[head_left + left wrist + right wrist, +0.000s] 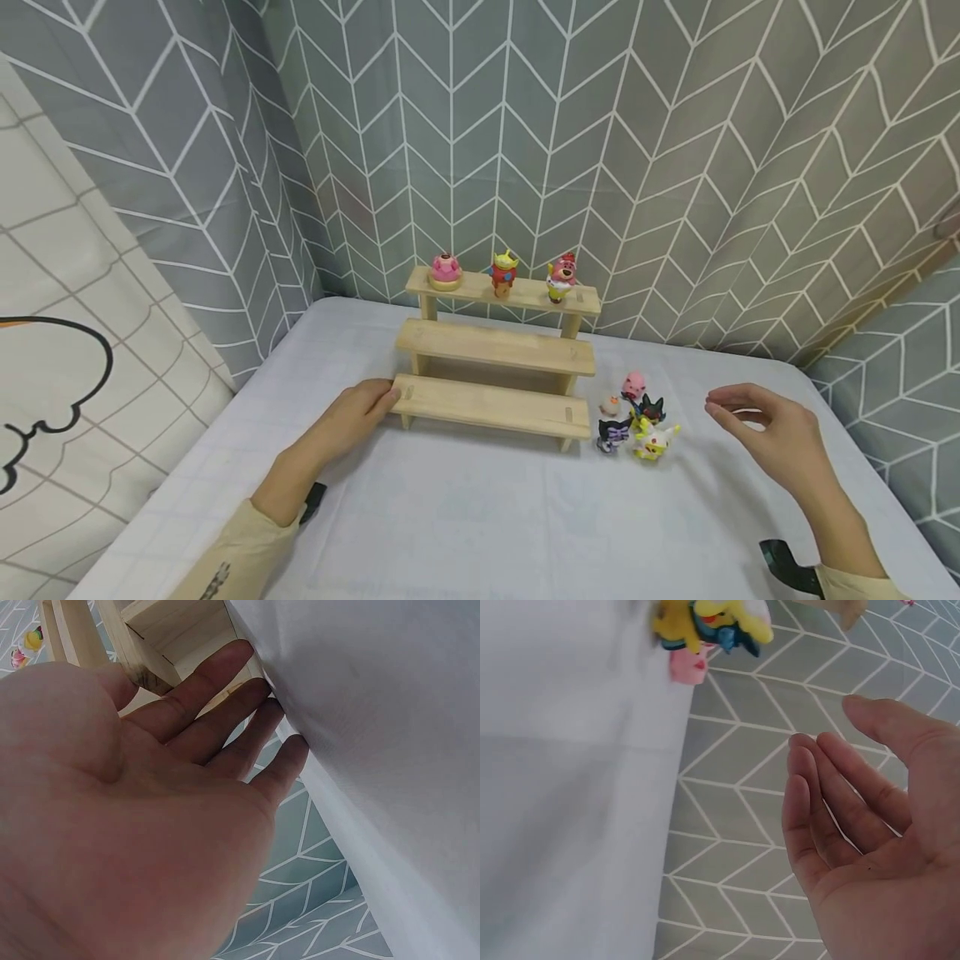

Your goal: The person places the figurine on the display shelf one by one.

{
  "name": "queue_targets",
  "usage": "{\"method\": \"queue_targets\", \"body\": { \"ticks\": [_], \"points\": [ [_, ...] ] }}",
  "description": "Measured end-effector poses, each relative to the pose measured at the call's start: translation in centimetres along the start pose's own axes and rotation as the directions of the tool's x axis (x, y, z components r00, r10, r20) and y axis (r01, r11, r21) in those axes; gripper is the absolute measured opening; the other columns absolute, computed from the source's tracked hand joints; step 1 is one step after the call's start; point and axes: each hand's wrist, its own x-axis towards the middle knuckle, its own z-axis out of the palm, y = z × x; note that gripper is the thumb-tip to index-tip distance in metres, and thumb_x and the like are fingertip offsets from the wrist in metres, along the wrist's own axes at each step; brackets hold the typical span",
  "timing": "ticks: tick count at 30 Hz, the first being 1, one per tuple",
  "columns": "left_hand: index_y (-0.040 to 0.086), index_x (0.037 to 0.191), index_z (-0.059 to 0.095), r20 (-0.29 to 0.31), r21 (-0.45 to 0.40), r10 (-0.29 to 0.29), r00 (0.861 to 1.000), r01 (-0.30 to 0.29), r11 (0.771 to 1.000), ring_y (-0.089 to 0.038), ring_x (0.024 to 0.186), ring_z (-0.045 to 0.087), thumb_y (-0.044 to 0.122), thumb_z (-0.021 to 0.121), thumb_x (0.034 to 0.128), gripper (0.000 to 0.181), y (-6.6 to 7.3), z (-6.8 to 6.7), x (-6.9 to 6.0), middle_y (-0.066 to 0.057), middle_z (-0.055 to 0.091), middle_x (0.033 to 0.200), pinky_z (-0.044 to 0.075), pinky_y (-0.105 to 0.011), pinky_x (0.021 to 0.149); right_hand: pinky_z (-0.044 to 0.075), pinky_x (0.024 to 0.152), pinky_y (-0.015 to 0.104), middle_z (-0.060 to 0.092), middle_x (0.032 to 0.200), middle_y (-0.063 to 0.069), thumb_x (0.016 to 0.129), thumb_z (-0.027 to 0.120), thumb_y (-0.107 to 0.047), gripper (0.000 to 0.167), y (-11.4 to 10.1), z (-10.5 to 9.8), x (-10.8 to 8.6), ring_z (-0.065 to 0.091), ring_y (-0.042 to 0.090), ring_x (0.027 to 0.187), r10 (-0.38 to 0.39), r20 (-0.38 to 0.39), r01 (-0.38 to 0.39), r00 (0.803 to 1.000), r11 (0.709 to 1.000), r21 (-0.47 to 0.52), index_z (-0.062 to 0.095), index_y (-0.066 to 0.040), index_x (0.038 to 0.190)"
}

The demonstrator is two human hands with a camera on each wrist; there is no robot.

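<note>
A three-tier wooden display stand (487, 405) stands on the white-covered table. My left hand (348, 425) rests against the left end of its lowest step; in the left wrist view its fingers (217, 712) stretch out fairly straight beside the wood, the thumb partly hidden. Hovering above the table, my right hand (783, 442) is bent loosely with nothing in it. To its left sits a cluster of small figurines: a pink one (633, 384), a pale one (610, 406), a black one (651, 408), a black-and-purple one (613, 434) and a yellow-and-white one (654, 440).
On the top tier stand a pink figurine on a round base (446, 272), a green-headed figurine in red (503, 273) and a pink bear figurine (561, 277). Grey patterned curtains (480, 125) hang behind the table and at both sides.
</note>
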Motion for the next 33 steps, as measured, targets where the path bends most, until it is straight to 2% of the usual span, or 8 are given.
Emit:
{"method": "queue_targets", "body": {
  "ticks": [6, 9, 13, 19, 29, 33],
  "points": [
    [-0.001, 0.131, 0.068, 0.005, -0.001, -0.004, 1.0, 0.004, 1.0, -0.043, 0.132, 0.06, 0.028, 0.046, 0.1147, 0.04, 0.0, 0.1, 0.0, -0.022, 0.067, 0.135, 0.047, -0.06, 0.111, 0.048, 0.073, 0.003, 0.079, 0.101, 0.0, 0.096, 0.081, -0.026, 0.018, 0.1, 0.5, -1.6, 0.062, -0.02, 0.087, 0.033, 0.05, -0.035, 0.998, 0.999, 0.038, 0.078, -0.018, 0.112],
    [-0.001, 0.13, 0.068, -0.001, 0.004, -0.001, 1.0, 0.001, 1.0, -0.042, 0.13, 0.061, 0.028, 0.046, 0.1147, 0.04, 0.0, 0.1, -0.1, -0.022, 0.068, 0.133, 0.048, -0.06, 0.109, 0.05, 0.078, 0.003, 0.079, 0.105, 0.003, 0.096, 0.081, -0.026, 0.02, 0.0, 1.3, -2.1, 0.063, -0.017, 0.09, 0.035, 0.064, -0.039, 0.997, 0.997, 0.062, 0.077, -0.018, 0.114],
    [-0.001, 0.13, 0.068, -0.006, 0.0, -0.001, 1.0, 0.001, 1.0, -0.042, 0.13, 0.061, 0.027, 0.047, 0.1143, 0.038, -0.1, 0.1, -0.2, -0.022, 0.068, 0.133, 0.047, -0.061, 0.11, 0.051, 0.081, 0.004, 0.077, 0.112, 0.007, 0.097, 0.08, -0.027, 0.021, -0.5, 2.0, -2.3, 0.063, -0.015, 0.094, 0.033, 0.077, -0.04, 0.996, 0.995, 0.086, 0.076, -0.018, 0.116],
    [0.0, 0.129, 0.068, -0.001, 0.005, 0.005, 1.0, -0.005, 1.0, -0.042, 0.13, 0.061, 0.028, 0.048, 0.1142, 0.038, 0.0, 0.0, -0.3, -0.021, 0.068, 0.133, 0.048, -0.061, 0.11, 0.051, 0.083, 0.005, 0.077, 0.113, 0.005, 0.097, 0.08, -0.028, 0.022, -1.4, 2.8, -2.7, 0.065, -0.01, 0.094, 0.037, 0.098, -0.049, 0.995, 0.991, 0.122, 0.076, -0.018, 0.116],
    [0.002, 0.128, 0.069, -0.005, 0.005, 0.002, 1.0, -0.002, 1.0, -0.041, 0.131, 0.061, 0.03, 0.047, 0.1145, 0.038, -0.1, -0.1, -0.1, -0.02, 0.069, 0.133, 0.048, -0.06, 0.109, 0.055, 0.087, 0.012, 0.076, 0.113, 0.004, 0.093, 0.084, -0.023, 0.025, -1.5, 4.6, -3.0, 0.069, 0.007, 0.097, -0.005, 0.109, -0.013, 0.994, 0.986, 0.164, 0.076, -0.015, 0.115],
    [0.0, 0.131, 0.068, 0.005, -0.005, 0.0, 1.0, 0.0, 1.0, -0.04, 0.13, 0.062, 0.03, 0.047, 0.1146, 0.04, -0.3, 0.1, 0.0, -0.02, 0.069, 0.133, 0.049, -0.06, 0.109, 0.059, 0.083, 0.02, 0.077, 0.111, 0.002, 0.09, 0.087, -0.024, 0.029, -1.5, 5.0, -3.1, 0.072, 0.005, 0.092, 0.019, 0.143, -0.041, 0.989, 0.988, 0.151, 0.075, -0.017, 0.116]
  ]
}}
